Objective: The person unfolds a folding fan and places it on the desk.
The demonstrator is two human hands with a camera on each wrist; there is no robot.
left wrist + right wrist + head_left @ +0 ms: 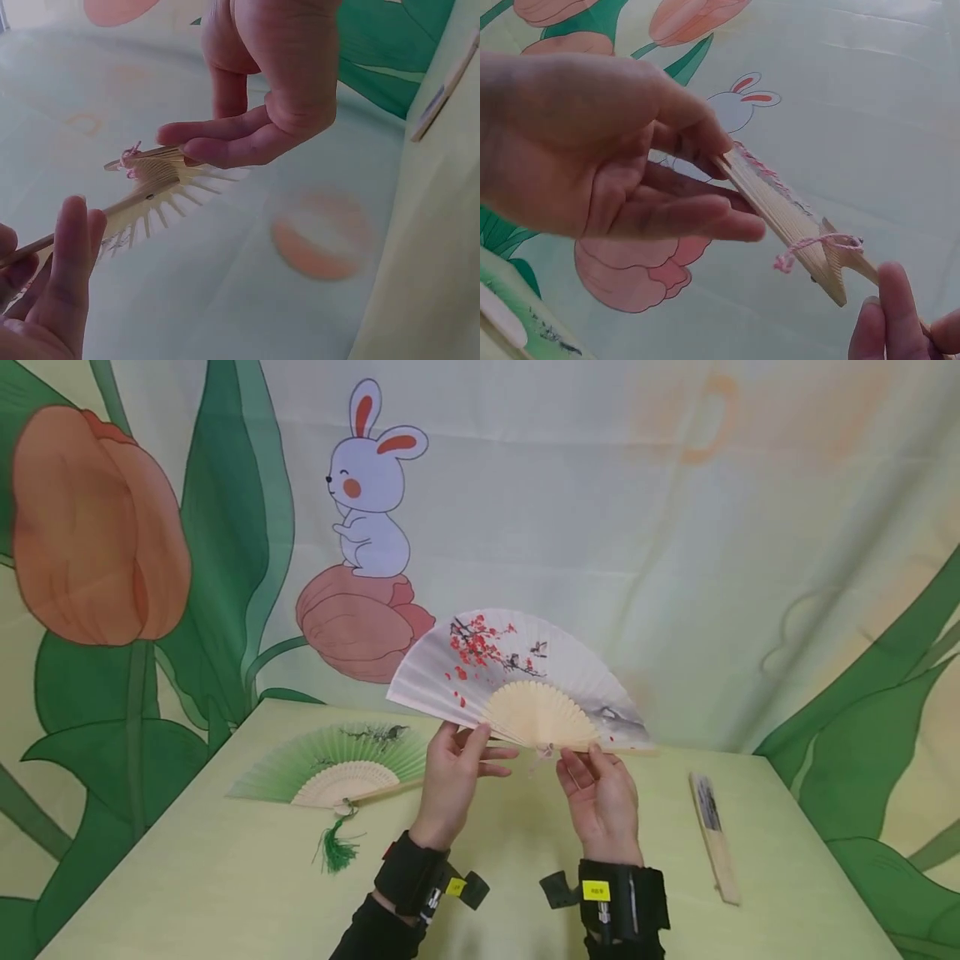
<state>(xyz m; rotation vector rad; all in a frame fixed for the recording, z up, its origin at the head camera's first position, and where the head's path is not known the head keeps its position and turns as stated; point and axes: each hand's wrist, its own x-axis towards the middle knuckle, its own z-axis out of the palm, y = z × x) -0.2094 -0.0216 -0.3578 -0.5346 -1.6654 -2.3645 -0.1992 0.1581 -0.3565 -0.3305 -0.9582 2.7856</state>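
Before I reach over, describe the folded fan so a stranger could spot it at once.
On the pale green table, look right of both hands. The slim folded fan lies there, closed, while the green fan lies spread and the white fan is held open.

Bare left hand [452, 783], bare right hand [606, 802]. Left sleeve [381, 933] black, right sleeve [624, 950] also black. Wide black left wristband [408, 878], small red bit [389, 851] at its edge; matching black right wristband [643, 897]. Each has a yellow tag, left label [454, 887] and right label [596, 891], dark print too small to read. Silvery left fitting [431, 903], silvery right fitting [604, 912]. Dark angular left mount [474, 891], similar right mount [558, 890], both jutting inward.
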